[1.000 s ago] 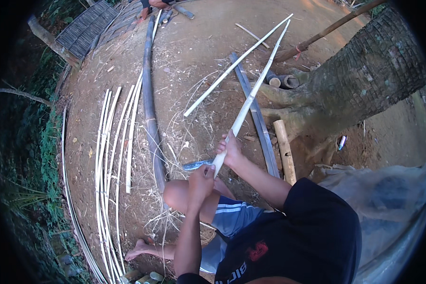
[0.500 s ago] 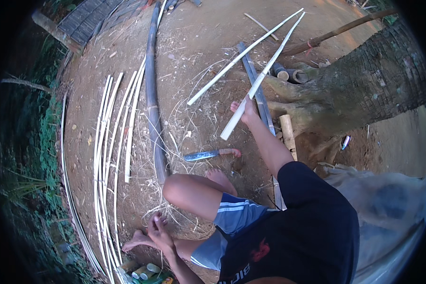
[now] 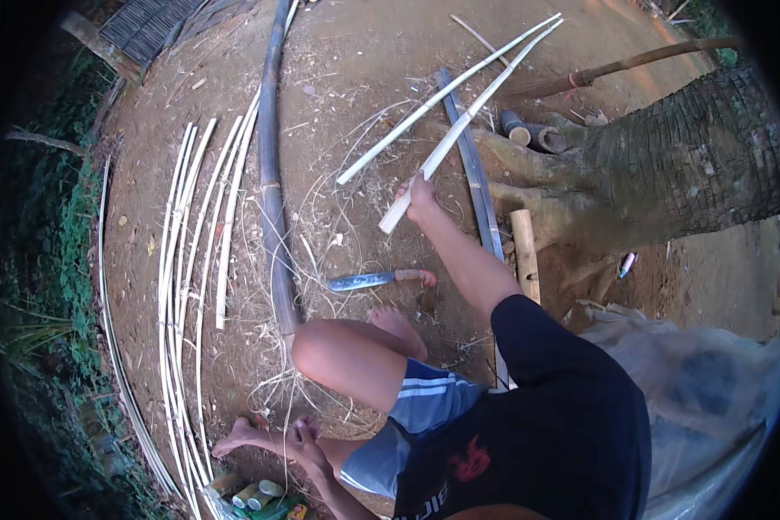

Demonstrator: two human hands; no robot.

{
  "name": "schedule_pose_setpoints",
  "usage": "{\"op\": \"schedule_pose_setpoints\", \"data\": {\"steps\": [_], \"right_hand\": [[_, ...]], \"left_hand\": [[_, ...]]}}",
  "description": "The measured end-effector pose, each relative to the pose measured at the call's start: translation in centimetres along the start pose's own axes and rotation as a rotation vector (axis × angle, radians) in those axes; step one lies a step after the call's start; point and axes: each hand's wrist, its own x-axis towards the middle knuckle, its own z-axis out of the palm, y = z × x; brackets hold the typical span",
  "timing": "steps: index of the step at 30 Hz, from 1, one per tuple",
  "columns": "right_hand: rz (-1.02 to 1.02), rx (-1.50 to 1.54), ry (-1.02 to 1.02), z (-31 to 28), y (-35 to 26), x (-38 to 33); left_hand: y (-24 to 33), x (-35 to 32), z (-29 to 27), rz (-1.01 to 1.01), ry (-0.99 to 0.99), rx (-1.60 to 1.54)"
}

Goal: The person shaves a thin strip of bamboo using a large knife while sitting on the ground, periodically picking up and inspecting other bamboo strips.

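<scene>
My right hand [image 3: 418,198] is closed round a pale split bamboo strip [image 3: 466,121], near its wide lower end. The strip slants up to the far right, its tip beside that of a second pale strip [image 3: 425,108] lying on the ground. My left hand [image 3: 305,440] hangs low beside my bent leg with its fingers curled in. A thin fibre passes close to it, and whether the fingers hold anything is hard to see. On the ground before my foot lies a machete [image 3: 364,282], its blade pointing left.
A long dark bamboo pole [image 3: 271,208] runs away from my knee. Several pale bamboo strips [image 3: 191,225] lie left of it. Curly shavings [image 3: 299,381] litter the dirt. To the right are a dark split length [image 3: 472,169], a tree trunk [image 3: 659,165] and short bamboo pieces [image 3: 524,251].
My right hand has moved left and toward me, drawing the bamboo strip's wide end with it. My left hand has shifted slightly down and right, its fingers more curled.
</scene>
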Motion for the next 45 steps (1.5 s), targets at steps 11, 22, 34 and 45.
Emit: {"op": "schedule_pose_setpoints", "data": {"steps": [11, 22, 34, 45], "right_hand": [[0.041, -0.01, -0.066, 3.3, -3.5, 6.8], [-0.727, -1.88, -0.234, -13.7, 2.7, 13.3], [0.17, -1.492, -0.676, -31.1, 16.3, -14.0], [-0.221, -0.858, -0.645, -1.6, 5.1, -23.4]], "left_hand": [[-3.2, -0.3, 0.4, -0.161, -0.042, -0.07], [-4.8, -0.7, 5.5, -0.267, -0.227, -0.152], [-14.0, -2.3, 3.7, -0.297, -0.253, 0.034], [-17.7, -1.9, 11.2, 0.144, -0.491, 0.63]]}}
